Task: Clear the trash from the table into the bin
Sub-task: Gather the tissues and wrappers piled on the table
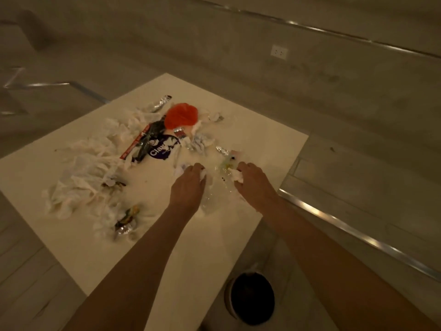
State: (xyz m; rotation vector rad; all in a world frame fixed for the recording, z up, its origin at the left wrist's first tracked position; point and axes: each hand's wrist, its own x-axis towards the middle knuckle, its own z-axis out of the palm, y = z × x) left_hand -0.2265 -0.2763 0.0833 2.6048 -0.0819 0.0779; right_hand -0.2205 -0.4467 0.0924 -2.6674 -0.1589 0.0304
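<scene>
My left hand (188, 185) is curled, fingers down, around a small white tissue wad (203, 175) on the white table (71, 247). My right hand (255, 185) pinches a crumpled white paper (237, 177) at its fingertips. Between my two hands lies a crumpled piece of clear plastic (212, 198), just beside both wrists. Beyond my left hand sits a purple packet (160, 150) with a red strip wrapper (134, 144) next to it, and further out an orange plastic bag (181, 114) and a foil wrapper (162, 102). Well out to the left of my left hand spreads a heap of white tissues (88, 168), with another foil scrap (126, 223) nearer me beside my left forearm. The dark round bin (251, 298) stands on the floor off the table's near corner, below and between my forearms.
</scene>
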